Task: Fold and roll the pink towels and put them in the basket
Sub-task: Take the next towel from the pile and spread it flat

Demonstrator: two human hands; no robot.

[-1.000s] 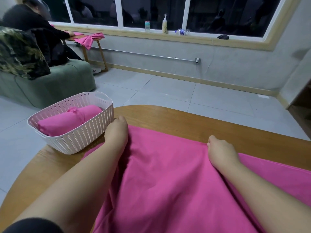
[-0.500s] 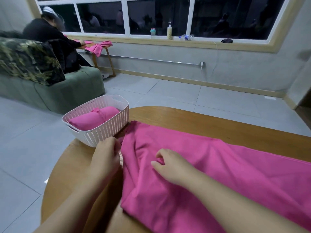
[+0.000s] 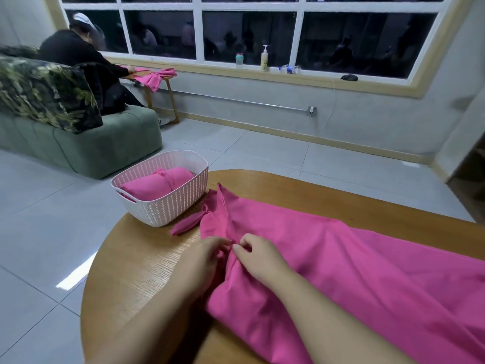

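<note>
A long pink towel (image 3: pixel 354 264) lies folded lengthwise across the round wooden table (image 3: pixel 136 271), running off to the right. Its left end is bunched, with a twisted corner near the basket. My left hand (image 3: pixel 202 261) and my right hand (image 3: pixel 258 257) meet at the towel's near-left edge, and the fingertips of both pinch a fold of cloth there. A pale pink woven basket (image 3: pixel 168 203) stands on the table's far-left edge. Inside it lies a rolled pink towel (image 3: pixel 157 183).
The table's rounded edge drops to grey floor tiles on the left. A green sofa (image 3: pixel 78 145) with a patterned cushion stands at far left. A seated person (image 3: pixel 81 56) works on another pink towel at a small table under the window. Bottles stand on the sill.
Both hands have come back from the towel's far edge and drawn together at its near-left edge. The towel now lies in a narrower band, and its left end is bunched near the basket.
</note>
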